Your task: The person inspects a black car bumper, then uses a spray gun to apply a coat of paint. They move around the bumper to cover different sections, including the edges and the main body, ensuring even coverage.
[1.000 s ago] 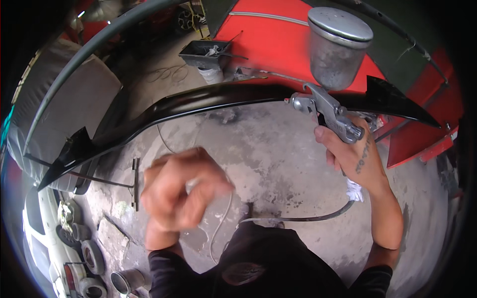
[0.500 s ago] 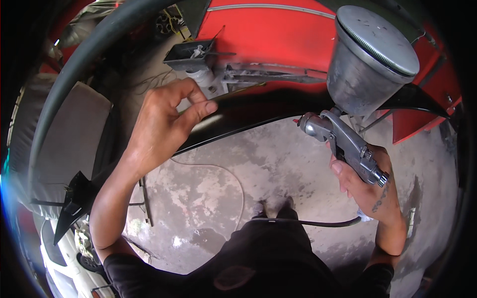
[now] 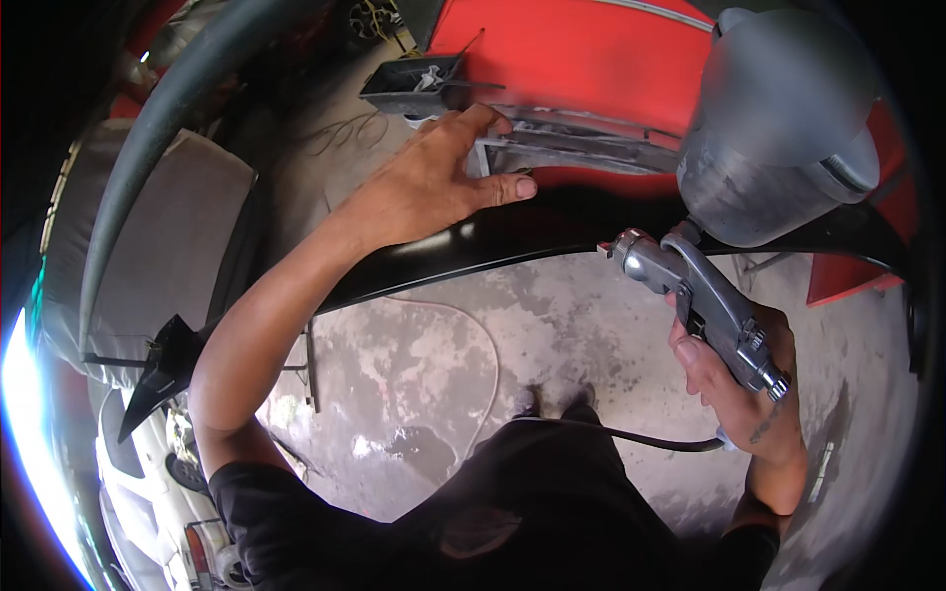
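Note:
My right hand is wrapped round the handle of a grey metal spray gun, its fingers by the trigger. On top of the gun sits a large metal paint cup, whose lid is blurred. Tilted slightly, the gun has its nozzle toward the left. A glossy black curved panel stretches across in front of me. My left hand is over this panel, thumb and index finger apart and nothing between them. Whether it touches the surface I cannot tell.
A dark hose runs from the gun hand toward my body. Beyond the panel stand a black tray and a red panel. At left are a covered seat-like shape, a thick grey curved bar and a white car.
My left hand has moved forward and right along the black panel, and its thumb and index finger have spread from a near pinch. The spray gun stays in my right hand, appearing slightly farther right.

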Demonstrator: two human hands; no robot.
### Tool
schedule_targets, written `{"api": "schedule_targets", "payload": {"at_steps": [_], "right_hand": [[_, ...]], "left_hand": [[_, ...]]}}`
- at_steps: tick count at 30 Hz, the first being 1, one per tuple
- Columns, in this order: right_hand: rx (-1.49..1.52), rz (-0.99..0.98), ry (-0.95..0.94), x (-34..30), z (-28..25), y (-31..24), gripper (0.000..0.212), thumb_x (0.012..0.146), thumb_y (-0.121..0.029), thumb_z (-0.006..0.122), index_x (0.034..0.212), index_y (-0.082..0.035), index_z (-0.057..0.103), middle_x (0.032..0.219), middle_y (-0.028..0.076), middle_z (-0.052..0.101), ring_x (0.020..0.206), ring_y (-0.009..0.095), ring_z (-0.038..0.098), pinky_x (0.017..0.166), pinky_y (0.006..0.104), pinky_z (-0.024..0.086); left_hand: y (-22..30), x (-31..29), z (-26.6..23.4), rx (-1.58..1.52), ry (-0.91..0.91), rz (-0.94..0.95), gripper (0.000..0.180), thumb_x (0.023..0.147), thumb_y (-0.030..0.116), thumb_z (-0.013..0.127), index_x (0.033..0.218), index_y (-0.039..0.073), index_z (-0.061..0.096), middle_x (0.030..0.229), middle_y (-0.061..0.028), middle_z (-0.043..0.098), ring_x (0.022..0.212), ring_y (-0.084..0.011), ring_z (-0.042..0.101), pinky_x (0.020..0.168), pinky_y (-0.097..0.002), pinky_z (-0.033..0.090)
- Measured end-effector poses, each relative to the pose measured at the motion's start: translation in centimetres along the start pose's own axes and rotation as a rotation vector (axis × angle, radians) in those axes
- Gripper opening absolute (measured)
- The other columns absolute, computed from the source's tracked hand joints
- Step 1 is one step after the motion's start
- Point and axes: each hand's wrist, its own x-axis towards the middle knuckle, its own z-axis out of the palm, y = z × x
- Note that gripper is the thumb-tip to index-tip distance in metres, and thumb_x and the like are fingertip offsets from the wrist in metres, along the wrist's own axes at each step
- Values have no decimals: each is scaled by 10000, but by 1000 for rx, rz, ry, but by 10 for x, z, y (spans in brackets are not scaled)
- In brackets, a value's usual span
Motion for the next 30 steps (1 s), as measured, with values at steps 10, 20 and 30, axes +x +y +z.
{"api": "schedule_targets", "payload": {"at_steps": [10, 20, 30], "right_hand": [[61, 81, -47, 2, 0, 0, 141, 923, -72, 718, 1002, 40, 686, 748, 52, 664, 591, 112, 597, 570, 293, 476], [10, -67, -235, -8, 24, 4, 375, 1005, -129, 548, 1325, 61, 590, 999, 104, 631, 561, 76, 504, 480, 230, 390], [28, -263, -363, 8, 111, -52, 172, 900, -37, 680, 1047, 51, 695, 740, 68, 652, 582, 128, 575, 561, 301, 441]], "left_hand": [[-27, -32, -28, 65, 113, -21, 442, 973, 170, 739, 1372, 33, 605, 1337, -172, 669, 1173, -275, 666, 1051, -375, 486], [36, -169, 48, 62, 786, 290, 282, 841, -72, 658, 1109, -12, 722, 957, -149, 675, 835, -318, 618, 751, -422, 483], [15, -274, 81, 40, 982, 67, 323, 756, -152, 636, 1052, -55, 722, 982, -179, 715, 839, -316, 676, 736, -377, 548]]}}
